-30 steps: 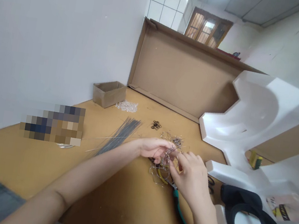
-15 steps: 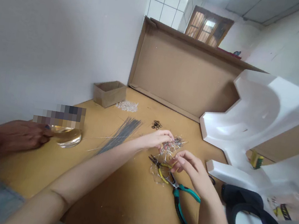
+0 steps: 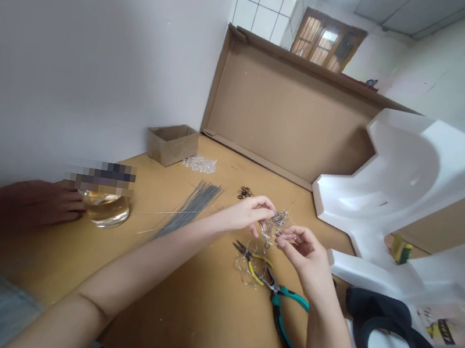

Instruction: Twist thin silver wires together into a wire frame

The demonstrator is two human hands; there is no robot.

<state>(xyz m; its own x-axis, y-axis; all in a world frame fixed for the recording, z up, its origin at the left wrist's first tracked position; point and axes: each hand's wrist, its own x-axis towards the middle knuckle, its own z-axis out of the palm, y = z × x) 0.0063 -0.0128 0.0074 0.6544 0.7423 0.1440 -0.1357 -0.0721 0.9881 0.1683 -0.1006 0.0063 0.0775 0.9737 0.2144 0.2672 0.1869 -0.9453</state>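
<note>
A small tangle of thin silvery wire pieces lies between my two hands on the table. My left hand reaches in from the left, fingers curved round some of the wire pieces. On the other side my right hand has thumb and fingertips pinched on a thin wire piece. Just below them rest pliers with yellow grips and pliers with teal handles, overlapping, with thin bent wires around the jaws. Small black rings lie behind my left hand.
Straight grey wires, clear bits and a small cardboard box are to the left. Another person's hand is by a glass. White foam and black straps occupy the right; a cardboard tray stands behind.
My right hand has moved slightly up and right, its fingertips now closed together on a wire piece. My left hand stays by the tangle. The other person's hand has shifted slightly.
</note>
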